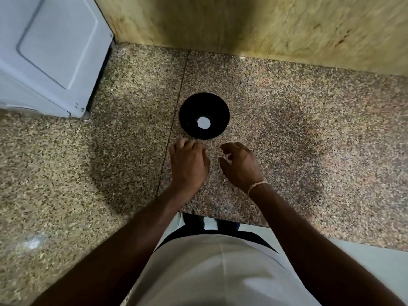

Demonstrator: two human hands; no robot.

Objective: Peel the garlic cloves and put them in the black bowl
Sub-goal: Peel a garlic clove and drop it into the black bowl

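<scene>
The black bowl point(204, 107) stands on the speckled stone counter point(309, 129), with a round white spot at its bottom. Both hands hover just in front of it, close together. My left hand point(188, 164) shows its back, fingers bent down to the counter; whatever lies under the fingertips is hidden. My right hand point(240, 166) is loosely curled with thumb and fingers apart, and nothing shows between them. A small pale scrap point(218, 145) lies between the two hands' fingertips, and another pale bit point(225, 180) lies near my right wrist. No whole garlic clove is plainly visible.
A white appliance point(50, 54) fills the back left corner. A yellowish wall point(265, 25) runs along the back of the counter. The counter's front edge point(242, 221) is right at my body. A seam point(174, 120) runs through the counter left of the bowl.
</scene>
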